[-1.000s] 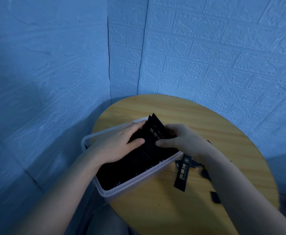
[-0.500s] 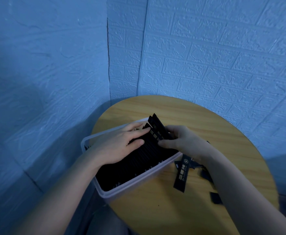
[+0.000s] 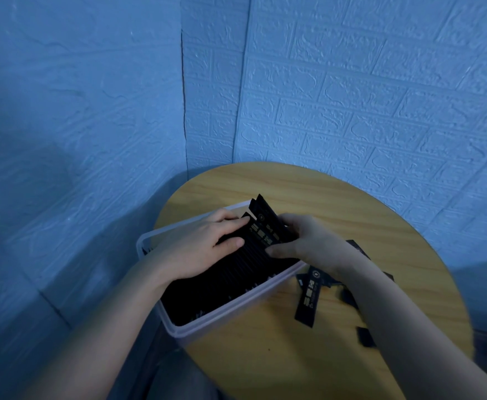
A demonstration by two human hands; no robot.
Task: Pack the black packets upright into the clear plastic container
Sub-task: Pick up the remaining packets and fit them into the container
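Packets pinched by our right hand; left hand, fingers flat, presses the row upright in the container.

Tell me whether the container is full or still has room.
Nearly full: upright black packets fill the container almost wall to wall, several more lying loose on the table.

A round wooden table is sitting in a corner. Blue brick-patterned wall panels are rising directly behind the table, meeting at a dark vertical seam beyond its far-left edge.
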